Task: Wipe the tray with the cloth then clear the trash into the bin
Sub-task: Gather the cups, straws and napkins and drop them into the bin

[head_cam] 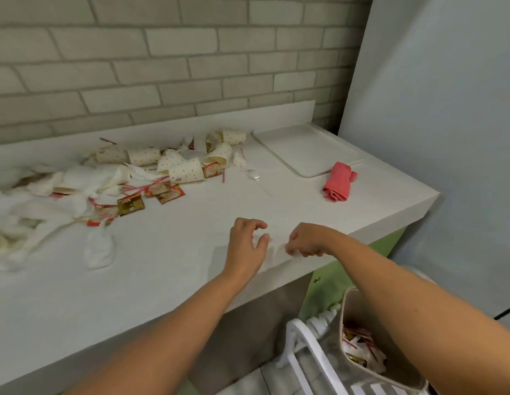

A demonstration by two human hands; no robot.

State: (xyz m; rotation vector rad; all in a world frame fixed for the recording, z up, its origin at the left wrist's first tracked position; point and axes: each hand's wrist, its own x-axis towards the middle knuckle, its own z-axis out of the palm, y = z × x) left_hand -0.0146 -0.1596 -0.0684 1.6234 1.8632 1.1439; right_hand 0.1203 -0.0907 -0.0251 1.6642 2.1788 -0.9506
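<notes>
A white tray (305,149) lies at the back right of the counter, with a crumpled pink cloth (337,183) beside its front corner. Trash (162,172) is strewn along the back left: dotted paper cups, sachets, red-striped straws and white tissues. One tissue wad (100,249) lies apart, nearer the front. The bin (344,315) stands on the floor below the counter's right end and holds wrappers. My left hand (248,246) hovers near the front edge, fingers loosely spread. My right hand (305,240) is curled at the edge and pinches a small white scrap.
The white counter (162,295) runs along a grey brick wall and ends at a pale wall on the right. A white slatted frame (305,352) stands on the floor next to the bin. A small clear scrap (255,176) lies left of the tray.
</notes>
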